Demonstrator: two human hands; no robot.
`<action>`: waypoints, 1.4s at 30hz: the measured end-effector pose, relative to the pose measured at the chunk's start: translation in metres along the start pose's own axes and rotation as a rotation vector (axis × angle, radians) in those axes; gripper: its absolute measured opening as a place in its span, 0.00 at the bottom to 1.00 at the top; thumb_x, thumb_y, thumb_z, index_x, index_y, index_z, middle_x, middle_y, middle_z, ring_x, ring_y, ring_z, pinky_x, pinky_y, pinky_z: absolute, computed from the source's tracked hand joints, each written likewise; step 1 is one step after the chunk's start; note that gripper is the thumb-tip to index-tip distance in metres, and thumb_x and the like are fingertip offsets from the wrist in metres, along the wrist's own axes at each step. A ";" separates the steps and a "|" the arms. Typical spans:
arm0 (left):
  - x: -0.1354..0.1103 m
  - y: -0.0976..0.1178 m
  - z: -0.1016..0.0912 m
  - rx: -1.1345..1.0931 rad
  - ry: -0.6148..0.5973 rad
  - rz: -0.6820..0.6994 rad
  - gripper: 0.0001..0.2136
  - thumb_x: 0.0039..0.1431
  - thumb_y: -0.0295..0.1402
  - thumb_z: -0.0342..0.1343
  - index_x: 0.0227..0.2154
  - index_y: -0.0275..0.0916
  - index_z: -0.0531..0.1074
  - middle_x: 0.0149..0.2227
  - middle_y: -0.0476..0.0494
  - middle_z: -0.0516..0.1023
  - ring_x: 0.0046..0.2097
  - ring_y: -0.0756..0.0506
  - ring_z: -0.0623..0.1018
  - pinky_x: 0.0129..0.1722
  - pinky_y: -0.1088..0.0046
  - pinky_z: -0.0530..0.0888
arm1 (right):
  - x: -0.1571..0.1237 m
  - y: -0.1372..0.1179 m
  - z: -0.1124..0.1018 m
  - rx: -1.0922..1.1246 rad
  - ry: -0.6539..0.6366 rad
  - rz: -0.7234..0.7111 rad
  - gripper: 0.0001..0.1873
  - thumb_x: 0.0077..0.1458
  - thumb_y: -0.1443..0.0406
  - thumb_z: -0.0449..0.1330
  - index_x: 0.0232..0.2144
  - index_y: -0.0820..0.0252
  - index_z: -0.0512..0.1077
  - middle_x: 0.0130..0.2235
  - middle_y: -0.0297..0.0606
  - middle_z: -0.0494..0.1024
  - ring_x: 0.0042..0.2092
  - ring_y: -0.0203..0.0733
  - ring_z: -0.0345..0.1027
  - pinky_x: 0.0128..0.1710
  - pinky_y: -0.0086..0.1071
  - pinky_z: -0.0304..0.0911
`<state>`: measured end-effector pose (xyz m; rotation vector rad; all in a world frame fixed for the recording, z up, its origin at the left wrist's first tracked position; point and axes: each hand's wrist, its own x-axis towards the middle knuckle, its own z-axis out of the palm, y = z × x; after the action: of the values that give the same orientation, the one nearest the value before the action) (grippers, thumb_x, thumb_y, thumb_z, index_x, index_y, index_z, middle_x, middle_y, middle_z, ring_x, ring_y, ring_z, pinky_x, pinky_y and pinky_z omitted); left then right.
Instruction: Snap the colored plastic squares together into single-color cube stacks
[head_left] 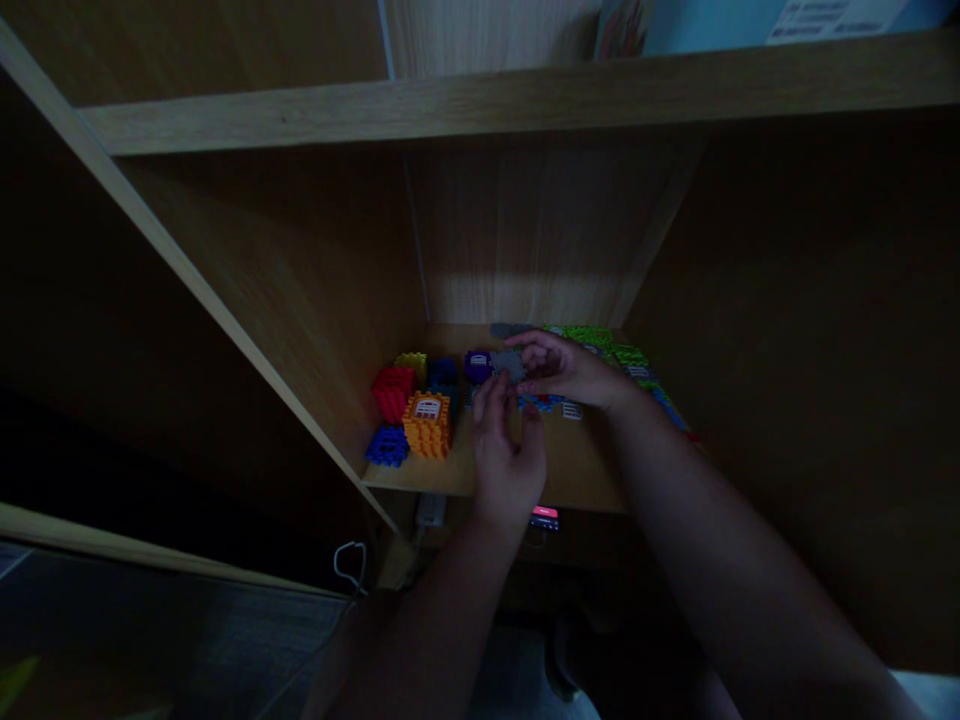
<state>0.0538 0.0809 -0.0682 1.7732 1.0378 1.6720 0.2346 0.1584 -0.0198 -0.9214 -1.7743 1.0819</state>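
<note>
A grey notched interlocking tile (508, 365) is held up between my two hands over the shelf. My right hand (559, 368) reaches in from the right with bent fingers and thumb closed on the tile's right side. Below it, my left hand (506, 440) has its fingertips at the tile's lower edge, while its thumb stands apart. A purple tile (478, 366) with a white window print sits just left of the grey one. Partly hidden behind my hands are blue tiles (541, 403) and a white window-like piece (571, 410).
To the left stand stacks of notched tiles: orange (428, 425), red (393, 393), yellow (411, 366) and blue (387, 446). Green tiles (589, 336) lie at the back right. A wooden shelf board (480, 105) crosses above; a pink-lit device (545, 516) rests below.
</note>
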 end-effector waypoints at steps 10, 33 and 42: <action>-0.001 0.018 -0.004 0.032 0.033 0.141 0.12 0.72 0.32 0.54 0.54 0.40 0.72 0.56 0.34 0.77 0.59 0.40 0.78 0.60 0.57 0.78 | 0.001 0.001 0.002 -0.136 0.158 0.010 0.27 0.51 0.51 0.76 0.49 0.53 0.76 0.32 0.27 0.73 0.32 0.37 0.67 0.32 0.30 0.63; -0.027 0.010 0.011 0.365 -0.517 0.767 0.21 0.72 0.38 0.52 0.22 0.41 0.77 0.22 0.49 0.76 0.22 0.49 0.74 0.22 0.66 0.62 | 0.018 0.018 0.044 -0.731 0.005 0.035 0.27 0.55 0.49 0.75 0.51 0.56 0.78 0.31 0.29 0.74 0.30 0.36 0.63 0.33 0.32 0.51; -0.026 0.013 0.011 0.369 -0.521 0.758 0.21 0.72 0.38 0.52 0.22 0.41 0.78 0.22 0.49 0.76 0.22 0.48 0.73 0.22 0.65 0.60 | 0.016 0.025 0.039 -0.709 -0.044 0.069 0.28 0.55 0.49 0.75 0.53 0.55 0.77 0.32 0.29 0.77 0.30 0.36 0.65 0.33 0.32 0.51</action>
<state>0.0676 0.0544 -0.0757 2.8970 0.4649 1.2716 0.1971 0.1694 -0.0490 -1.3845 -2.2203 0.4956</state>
